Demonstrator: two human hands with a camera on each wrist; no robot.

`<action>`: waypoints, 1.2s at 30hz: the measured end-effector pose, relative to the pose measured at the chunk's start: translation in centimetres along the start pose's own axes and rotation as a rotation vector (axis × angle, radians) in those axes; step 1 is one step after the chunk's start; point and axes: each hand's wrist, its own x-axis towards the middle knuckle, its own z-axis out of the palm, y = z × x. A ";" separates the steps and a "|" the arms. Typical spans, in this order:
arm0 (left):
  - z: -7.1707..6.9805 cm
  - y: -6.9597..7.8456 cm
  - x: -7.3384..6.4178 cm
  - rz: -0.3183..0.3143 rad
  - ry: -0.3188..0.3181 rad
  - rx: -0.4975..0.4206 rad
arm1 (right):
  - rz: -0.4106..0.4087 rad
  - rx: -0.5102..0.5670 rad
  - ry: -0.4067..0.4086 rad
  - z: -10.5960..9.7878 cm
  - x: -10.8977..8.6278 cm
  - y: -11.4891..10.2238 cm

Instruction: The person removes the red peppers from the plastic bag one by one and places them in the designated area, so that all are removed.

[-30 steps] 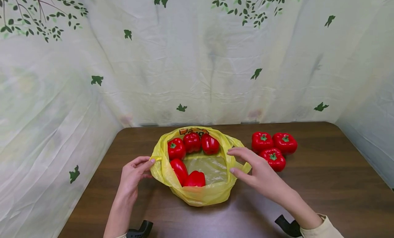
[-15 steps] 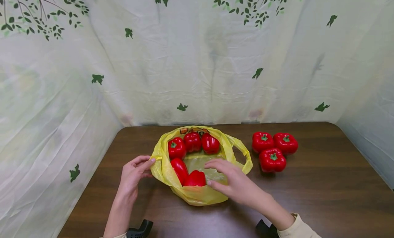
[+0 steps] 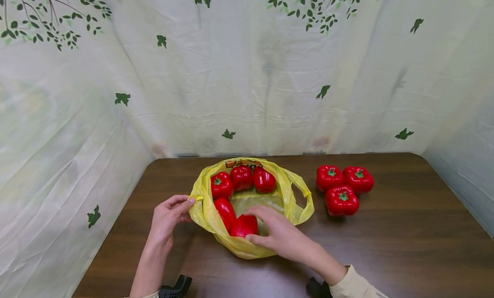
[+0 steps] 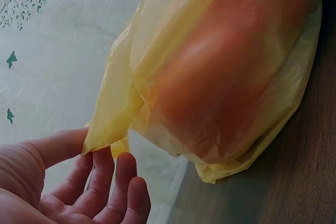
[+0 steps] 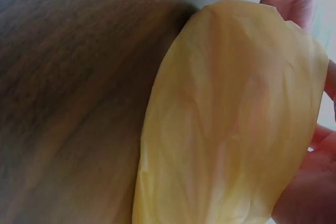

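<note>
- Steadiness at the mouth seems to matter most: the left hand (image 3: 166, 218) pinches the yellow bag (image 3: 251, 250) at its left edge between thumb and index finger, and a light outward pull there should keep the opening wide.
- The right hand (image 3: 283, 238) is curved round the near pepper (image 3: 243, 226), thumb on its near side, fingers over the top; how firmly it grips I cannot tell.
- Wrapping the pepper's rounded body, with fingertips free of the plastic, would likely avoid dragging the rim, which lies just beside the thumb.
- The near pepper sits inside the bag against its near wall, just left of the right hand's palm and well right of the left hand.
- The left pepper (image 3: 225, 213) lies just beyond it, so sideways movement could nudge that one.
- Three loose peppers (image 3: 341, 200) stand on the wooden table (image 3: 405, 238), right of the bag.
</note>
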 end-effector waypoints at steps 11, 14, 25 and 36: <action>0.0 -0.1 0.1 0.009 -0.008 -0.002 | 0.038 -0.033 -0.064 1.1 0.8 1.1; 0.0 -0.1 0.1 0.009 -0.008 -0.002 | 0.061 -0.004 -0.069 1.2 0.9 1.5; 0.1 -0.1 0.2 0.013 -0.010 -0.012 | 0.170 0.101 0.001 0.9 0.8 1.8; 0.1 -0.1 0.1 0.016 -0.012 -0.016 | 0.230 0.212 0.115 -0.9 -0.2 1.3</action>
